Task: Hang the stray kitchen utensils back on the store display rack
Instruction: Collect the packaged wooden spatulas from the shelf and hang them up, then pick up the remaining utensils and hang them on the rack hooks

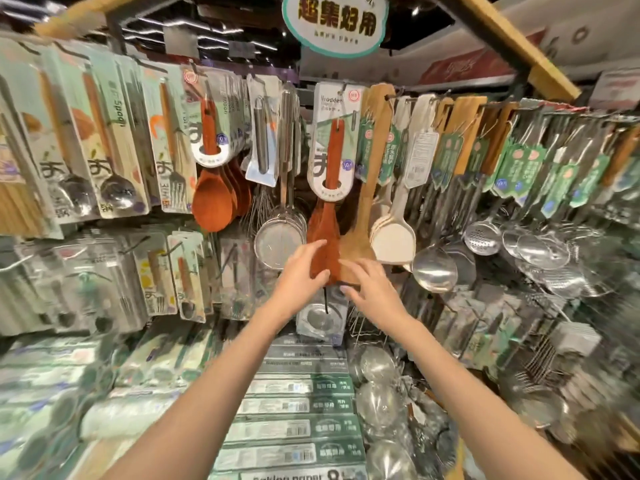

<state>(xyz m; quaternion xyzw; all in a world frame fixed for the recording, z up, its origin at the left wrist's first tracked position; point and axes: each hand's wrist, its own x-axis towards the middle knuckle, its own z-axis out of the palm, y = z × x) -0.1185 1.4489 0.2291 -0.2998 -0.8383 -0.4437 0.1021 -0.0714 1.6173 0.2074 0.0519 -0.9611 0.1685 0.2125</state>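
Note:
A reddish-brown wooden spatula (323, 223) in a white card sleeve hangs from a hook in the middle of the display rack (446, 102). My left hand (304, 271) is raised to its blade, fingers spread and loosely bent, touching the blade's lower left side. Just right of it, my right hand (370, 285) reaches toward the lower edge of the same blade and the light wooden spatula (363, 209) beside it, fingers fairly straight. Neither hand plainly grips anything.
Round wooden spoons (211, 199) and carded spoons and forks (114, 161) hang at left. A mesh strainer (278, 242), a white spatula (394, 240) and steel ladles (433, 268) hang close by. Boxed goods (298, 407) lie on the shelf below my arms.

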